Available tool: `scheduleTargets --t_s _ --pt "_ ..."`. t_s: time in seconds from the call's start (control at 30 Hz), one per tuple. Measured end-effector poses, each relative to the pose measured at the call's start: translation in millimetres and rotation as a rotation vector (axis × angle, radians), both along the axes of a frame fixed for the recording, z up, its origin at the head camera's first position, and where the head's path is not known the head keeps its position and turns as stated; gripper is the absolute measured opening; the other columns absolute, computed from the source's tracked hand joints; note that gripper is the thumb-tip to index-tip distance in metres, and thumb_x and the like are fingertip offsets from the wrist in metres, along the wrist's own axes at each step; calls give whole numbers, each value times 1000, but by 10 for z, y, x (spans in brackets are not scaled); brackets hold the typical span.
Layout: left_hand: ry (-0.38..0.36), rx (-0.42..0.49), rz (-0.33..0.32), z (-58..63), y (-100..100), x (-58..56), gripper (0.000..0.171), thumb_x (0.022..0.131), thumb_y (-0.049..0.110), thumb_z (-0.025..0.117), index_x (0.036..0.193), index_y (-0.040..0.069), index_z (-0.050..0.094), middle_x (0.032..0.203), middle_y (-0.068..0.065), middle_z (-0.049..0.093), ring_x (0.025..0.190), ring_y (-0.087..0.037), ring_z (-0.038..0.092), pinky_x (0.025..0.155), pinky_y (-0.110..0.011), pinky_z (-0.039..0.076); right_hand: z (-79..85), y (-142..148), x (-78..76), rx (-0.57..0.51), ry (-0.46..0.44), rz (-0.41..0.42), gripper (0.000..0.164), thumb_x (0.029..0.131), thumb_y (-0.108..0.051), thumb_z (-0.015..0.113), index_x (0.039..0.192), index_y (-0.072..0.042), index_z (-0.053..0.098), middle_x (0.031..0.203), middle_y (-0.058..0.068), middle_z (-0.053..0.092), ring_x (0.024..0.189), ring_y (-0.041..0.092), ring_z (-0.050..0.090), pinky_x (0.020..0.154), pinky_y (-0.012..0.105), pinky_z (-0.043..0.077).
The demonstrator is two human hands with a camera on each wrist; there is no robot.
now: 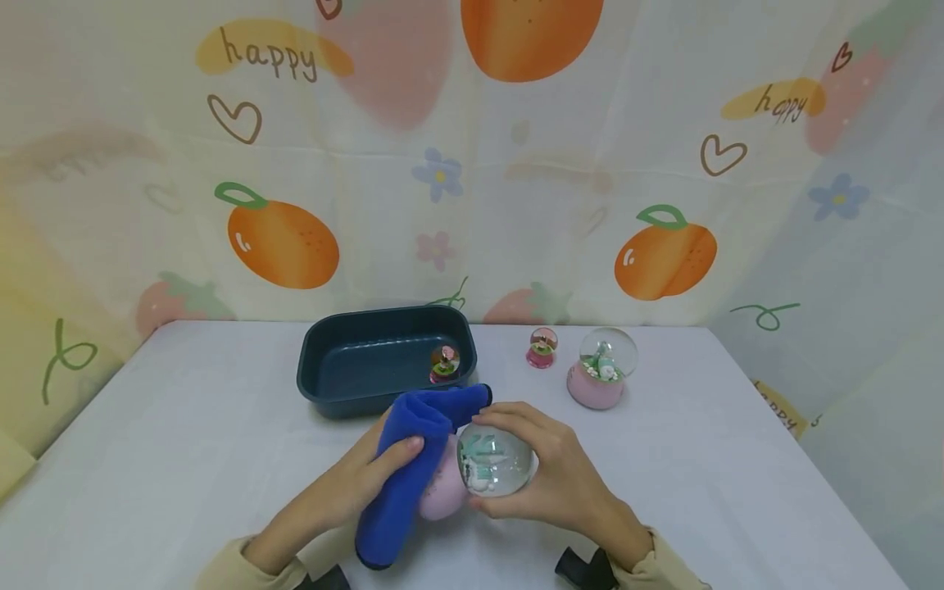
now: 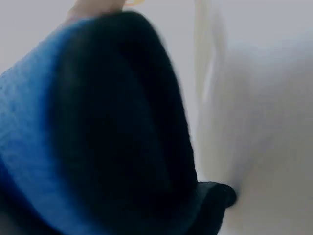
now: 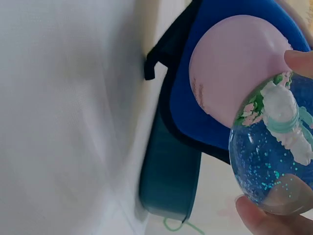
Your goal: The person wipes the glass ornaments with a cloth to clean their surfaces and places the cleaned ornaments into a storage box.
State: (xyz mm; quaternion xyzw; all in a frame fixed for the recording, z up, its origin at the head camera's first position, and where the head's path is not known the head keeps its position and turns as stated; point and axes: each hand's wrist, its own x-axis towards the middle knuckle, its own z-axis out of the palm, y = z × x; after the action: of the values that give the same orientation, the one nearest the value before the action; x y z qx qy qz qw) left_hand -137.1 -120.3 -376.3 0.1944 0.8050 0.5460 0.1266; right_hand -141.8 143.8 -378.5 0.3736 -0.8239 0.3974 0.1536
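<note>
In the head view, a snow globe with a pink base (image 1: 442,487) is held tilted on its side above the table, between both hands. My right hand (image 1: 564,471) grips its clear glass ball (image 1: 501,467) with fingers above and thumb below. My left hand (image 1: 357,479) holds a blue cloth (image 1: 406,475) with dark edging against the base, thumb on top. The right wrist view shows a white figure, pink flowers and glitter inside the ball (image 3: 264,156). Close up in the left wrist view, the cloth (image 2: 29,117) hides most of that hand.
Behind the hands stands a dark teal tray (image 1: 324,397), with a small snow globe (image 1: 445,365) at its right end. Another small globe (image 1: 542,348) and a larger pink-based snow globe (image 1: 599,373) stand to its right on the white table (image 1: 737,492). A fruit-print curtain (image 1: 516,205) hangs behind.
</note>
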Motion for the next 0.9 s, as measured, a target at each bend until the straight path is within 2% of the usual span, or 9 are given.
scheduleTargets --t_s 0.07,0.17,0.33,0.43,0.5,0.57,0.67,0.8,0.9 --pt "33 -15 -66 6 -7 8 54 104 33 44 148 7 30 142 -20 46 126 -36 50 95 -56 49 3 -5 3 4 4 -16 73 63 -33 94 128 -18 62 128 -1 63 112 14 62 90 32 56" --pt "91 -51 -115 0 -4 13 55 103 31 47 151 10 29 145 -15 46 126 -33 51 95 -53 49 7 -10 9 9 -2 -35 74 62 -32 94 128 -19 63 129 -3 63 113 14 62 91 31 56" --pt "145 -102 -118 -53 42 14 59 102 33 54 153 18 28 151 -5 42 132 -28 49 101 -56 44 3 -14 23 25 -10 -25 72 63 -28 94 128 -20 63 130 -2 63 113 16 63 91 32 56" --pt "127 -101 -97 -97 61 -2 63 98 35 61 151 24 31 148 -2 45 130 -27 51 100 -56 45 -9 -18 24 26 28 17 71 63 -25 94 127 -20 63 130 -2 62 115 17 63 92 33 56" --pt "116 -62 -95 -124 54 -24 62 95 33 65 149 29 35 143 0 51 125 -26 54 97 -50 49 -16 -22 24 22 62 50 72 62 -23 94 127 -19 63 130 -1 62 117 17 63 93 34 56" --pt "104 -8 -83 -150 44 -47 58 94 29 67 145 31 40 137 1 57 119 -23 59 93 -43 51 -21 -27 22 14 101 78 72 62 -23 94 127 -17 63 130 0 62 118 17 62 94 35 55" --pt "137 54 -46 -171 36 -68 50 94 24 65 141 27 47 128 -2 64 112 -22 64 87 -34 54 -21 -34 21 -2 125 104 74 61 -22 95 127 -17 63 130 0 63 119 17 62 95 34 55" --pt "188 68 77 -190 47 -80 42 95 24 62 136 15 55 125 -8 68 111 -24 66 86 -36 56 -28 -43 10 -23 154 148 74 60 -17 95 127 -16 62 129 2 63 118 17 62 96 31 54" --pt "168 91 149 -199 37 -95 39 95 26 62 131 10 57 122 -12 68 108 -24 67 86 -38 57 -31 -49 3 -45 168 190 76 58 -13 94 127 -14 62 128 5 63 117 18 62 97 29 53"
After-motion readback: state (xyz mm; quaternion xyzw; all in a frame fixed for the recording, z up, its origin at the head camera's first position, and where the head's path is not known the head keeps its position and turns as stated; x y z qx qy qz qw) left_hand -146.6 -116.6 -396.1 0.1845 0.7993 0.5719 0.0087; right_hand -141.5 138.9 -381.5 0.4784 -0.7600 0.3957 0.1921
